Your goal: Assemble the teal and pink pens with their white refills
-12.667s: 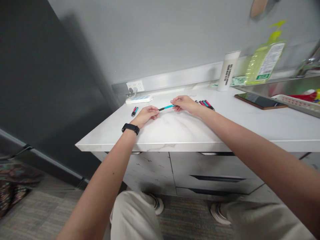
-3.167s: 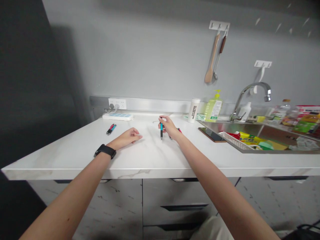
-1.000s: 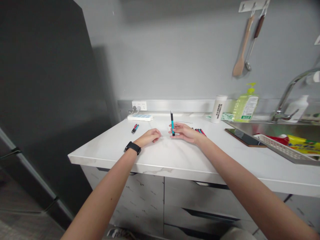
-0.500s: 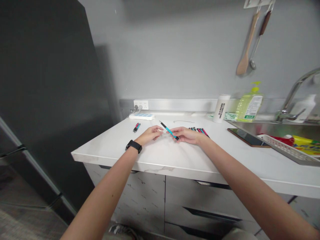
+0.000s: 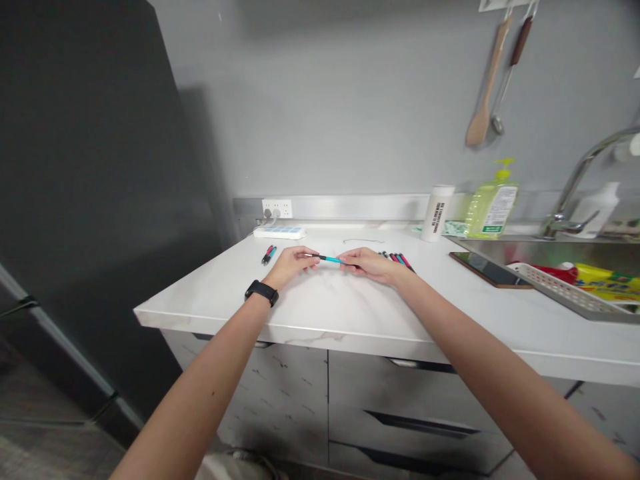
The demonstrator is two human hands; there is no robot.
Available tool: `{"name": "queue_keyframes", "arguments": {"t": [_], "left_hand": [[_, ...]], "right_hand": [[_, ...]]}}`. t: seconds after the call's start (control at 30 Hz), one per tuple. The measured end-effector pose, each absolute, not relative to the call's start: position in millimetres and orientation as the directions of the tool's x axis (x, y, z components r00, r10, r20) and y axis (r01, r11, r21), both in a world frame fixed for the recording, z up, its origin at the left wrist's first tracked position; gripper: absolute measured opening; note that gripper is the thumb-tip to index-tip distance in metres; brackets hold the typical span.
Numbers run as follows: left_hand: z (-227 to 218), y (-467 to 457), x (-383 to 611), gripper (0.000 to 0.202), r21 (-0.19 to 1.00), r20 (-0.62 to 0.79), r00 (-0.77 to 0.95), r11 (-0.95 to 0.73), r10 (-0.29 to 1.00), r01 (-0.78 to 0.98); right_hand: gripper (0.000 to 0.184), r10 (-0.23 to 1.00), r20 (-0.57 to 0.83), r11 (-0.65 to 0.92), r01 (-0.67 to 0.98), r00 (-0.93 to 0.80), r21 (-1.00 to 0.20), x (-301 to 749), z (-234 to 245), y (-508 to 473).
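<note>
A blue pen with a black grip (image 5: 332, 259) is held nearly level above the white countertop (image 5: 330, 300). My left hand (image 5: 293, 262) pinches its tip end, and my right hand (image 5: 369, 263) has its fingers closed on the other end. Several pens in red, blue and black (image 5: 400, 260) lie side by side just beyond my right hand, partly hidden by it. To the left of my left hand lie a red and a blue pen (image 5: 270, 255) close together.
A white power strip (image 5: 279, 233) lies by the wall. On the right are a white cylindrical container (image 5: 437, 213), a green soap bottle (image 5: 494, 205), a dark phone (image 5: 487, 269) and a sink with a perforated white tray (image 5: 565, 293). A dark cabinet (image 5: 100, 187) stands left.
The pen has turned from slanting to nearly level. My left hand, empty beside it before, has closed on its tip end; my right hand keeps hold.
</note>
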State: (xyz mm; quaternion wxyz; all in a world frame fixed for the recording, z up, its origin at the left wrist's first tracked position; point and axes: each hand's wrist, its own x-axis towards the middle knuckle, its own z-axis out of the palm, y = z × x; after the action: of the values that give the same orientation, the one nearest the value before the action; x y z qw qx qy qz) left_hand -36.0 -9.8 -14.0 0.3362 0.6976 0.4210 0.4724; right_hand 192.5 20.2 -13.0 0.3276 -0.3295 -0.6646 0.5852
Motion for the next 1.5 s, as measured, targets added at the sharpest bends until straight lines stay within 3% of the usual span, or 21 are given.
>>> {"name": "queue_keyframes", "arguments": {"t": [0.37,0.6,0.83,1.2,1.33,1.4,1.5], "left_hand": [[-10,-8,-29,0.022,0.804,0.5,0.072,-0.493,0.863,0.332],[-10,-4,-31,0.03,0.8,0.469,0.099,-0.47,0.877,0.372],[-11,-3,-30,0.044,0.858,0.353,0.138,-0.379,0.926,0.346],[-13,-6,-29,0.056,0.956,0.085,0.166,-0.127,0.983,0.265],[-14,-6,-31,0.037,0.952,0.217,0.248,-0.261,0.944,0.159],[-14,-6,-32,0.038,0.924,0.296,0.257,-0.344,0.92,0.166],[-14,-5,-32,0.032,0.92,0.307,0.222,-0.348,0.926,0.181]], "right_hand": [[0.023,0.831,0.392,0.455,0.077,-0.395,-0.887,184,-15,31],[0.022,0.864,0.246,0.316,0.094,-0.439,-0.944,182,-26,36],[0.025,0.833,0.427,0.488,0.105,-0.352,-0.866,185,-20,36],[0.015,0.802,0.52,0.581,0.178,-0.295,-0.794,187,-14,34],[0.02,0.826,0.49,0.546,0.182,-0.278,-0.817,189,-15,35],[0.022,0.836,0.473,0.53,0.185,-0.278,-0.828,190,-15,35],[0.026,0.844,0.455,0.514,0.188,-0.285,-0.837,190,-15,34]]}}
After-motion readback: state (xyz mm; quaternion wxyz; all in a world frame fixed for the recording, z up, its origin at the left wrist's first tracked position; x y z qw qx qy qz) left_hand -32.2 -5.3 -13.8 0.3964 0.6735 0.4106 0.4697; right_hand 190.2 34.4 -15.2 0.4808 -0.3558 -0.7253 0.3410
